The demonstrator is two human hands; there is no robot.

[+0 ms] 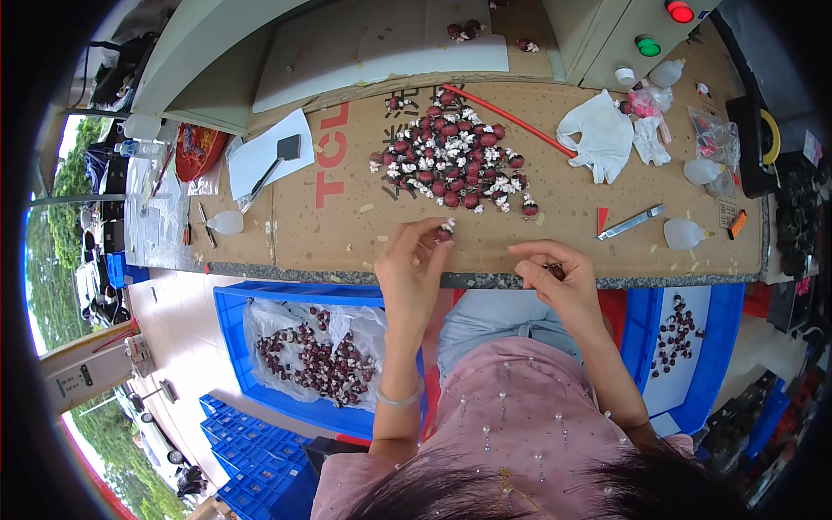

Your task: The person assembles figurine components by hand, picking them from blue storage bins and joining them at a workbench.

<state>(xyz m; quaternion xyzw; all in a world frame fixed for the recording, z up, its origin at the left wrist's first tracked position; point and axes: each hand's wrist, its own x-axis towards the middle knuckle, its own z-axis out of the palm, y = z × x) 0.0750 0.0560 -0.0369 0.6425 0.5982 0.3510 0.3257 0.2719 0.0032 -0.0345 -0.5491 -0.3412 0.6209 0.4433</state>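
Note:
Over the near edge of the cardboard-covered bench, my left hand point(407, 264) pinches a small dark-red ball-shaped piece with a white top point(445, 232) between thumb and fingertips. To its right, my right hand point(568, 282) is curled, thumb against the index finger. Partly hidden in that palm is another dark-red piece point(555, 271), its shape hard to make out. Just beyond both hands lies a loose pile of similar dark-red and white pieces point(451, 156), with one piece point(530, 208) at its near right edge.
A blue crate point(230, 299) with bagged pieces is at lower left; another blue crate point(724, 329) stands at lower right. On the bench lie a red stick point(511, 117), white gloves point(598, 139), a cutter knife point(633, 221), plastic bottles point(685, 234) and a black-ended brush point(289, 147).

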